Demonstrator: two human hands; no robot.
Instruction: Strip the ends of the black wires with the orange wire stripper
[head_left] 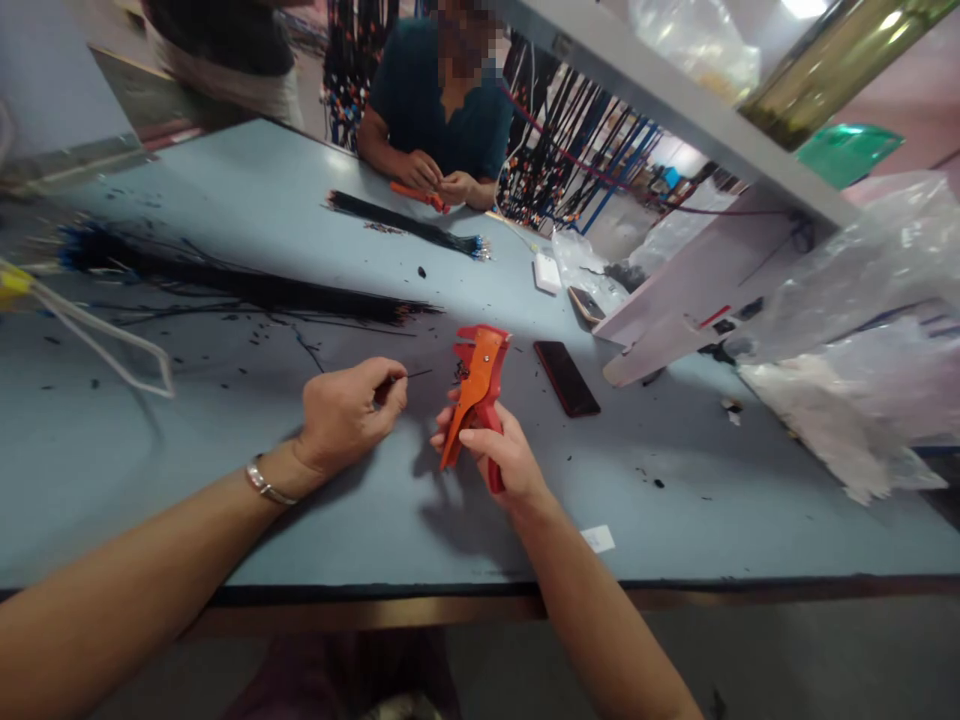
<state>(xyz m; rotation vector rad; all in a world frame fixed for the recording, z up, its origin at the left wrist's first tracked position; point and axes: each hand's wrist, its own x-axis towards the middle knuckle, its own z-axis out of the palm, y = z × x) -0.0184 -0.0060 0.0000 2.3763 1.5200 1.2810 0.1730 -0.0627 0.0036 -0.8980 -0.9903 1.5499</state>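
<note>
Two bare arms [615, 600] reach over the table [337, 540]. The right hand [499, 450] is wrapped around the orange tool [484, 365], up off the table. The left hand [349, 415] pinches a thin wire [420, 374], its tip near the tool. Past it lies a black bunch [262, 288].

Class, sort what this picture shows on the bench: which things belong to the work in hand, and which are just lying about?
In the work:
- thin dark wire, pinched in the left hand
- red-and-orange tool, held in the right hand
- probably the long black wire bundle

Lying about:
- red-edged phone
- white slip
- clear plastic bags
</note>
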